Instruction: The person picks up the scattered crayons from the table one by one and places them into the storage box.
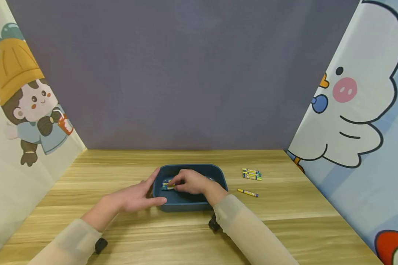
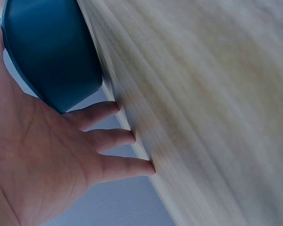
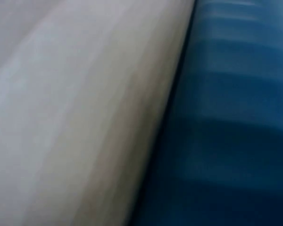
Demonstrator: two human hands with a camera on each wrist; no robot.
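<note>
A dark blue rectangular bin (image 1: 192, 207) stands on the table, and several crayons (image 1: 166, 183) lie side by side at its left end. My right hand (image 1: 193, 182) reaches into the bin with bent fingers and pinches a crayon at the right end of this group; the fingers partly cover the crayons. At the bin's left side, my left hand (image 1: 136, 197) is spread, its thumb at the front rim. In the left wrist view, three straight fingers (image 2: 127, 167) touch the table beside the bin (image 2: 52, 52). The right wrist view shows only the blurred bin wall (image 3: 226, 141) and tabletop.
To the right of the bin, several yellow-wrapped crayons (image 1: 252, 174) lie together on the wood-grain table (image 1: 146, 239). A single yellow crayon (image 1: 248, 193) lies nearer. A grey panel (image 1: 185, 81) rises behind the table, with cartoon-printed panels on both sides.
</note>
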